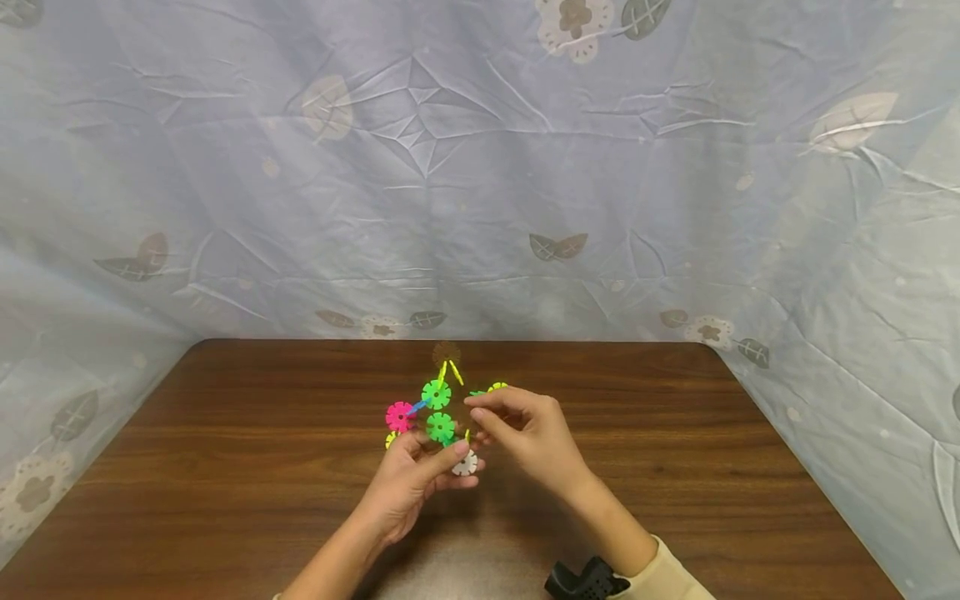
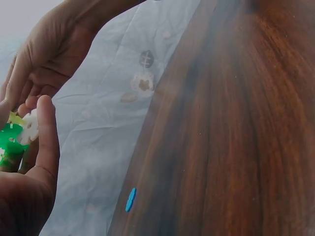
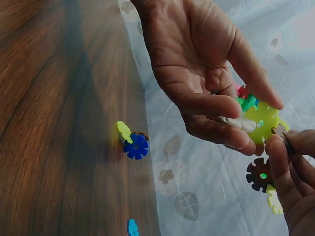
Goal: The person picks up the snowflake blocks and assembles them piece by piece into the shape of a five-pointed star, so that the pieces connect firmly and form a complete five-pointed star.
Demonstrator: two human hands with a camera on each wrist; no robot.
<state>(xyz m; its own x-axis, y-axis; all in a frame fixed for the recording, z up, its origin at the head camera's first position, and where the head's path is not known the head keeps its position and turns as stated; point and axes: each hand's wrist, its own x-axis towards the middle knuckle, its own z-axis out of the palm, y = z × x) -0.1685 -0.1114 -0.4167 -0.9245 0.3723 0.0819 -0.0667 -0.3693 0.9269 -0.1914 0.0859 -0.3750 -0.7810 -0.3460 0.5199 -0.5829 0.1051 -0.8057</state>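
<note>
My left hand (image 1: pixel 420 479) grips a cluster of linked notched plastic discs. A green disc (image 1: pixel 440 427) and a white disc (image 1: pixel 464 463) sit by its thumb. A pink disc (image 1: pixel 400 416) and another green disc (image 1: pixel 436 394) show farther up, joined by an edge-on blue disc (image 1: pixel 419 407). In the right wrist view, the fingers of my right hand (image 3: pixel 300 182) pinch a small brown disc (image 3: pixel 281 132) against the edge of a yellow disc (image 3: pixel 261 120) in the cluster. Whether the two are slotted together is unclear. My right hand (image 1: pixel 536 437) partly hides pieces behind it.
A dark blue disc (image 3: pixel 136 146) and a small yellow disc (image 3: pixel 124 132) appear near the edge of the wooden table (image 1: pixel 247 467). A light blue disc (image 2: pixel 130 200) lies near that edge too. Patterned cloth (image 1: pixel 450 208) hangs behind the table.
</note>
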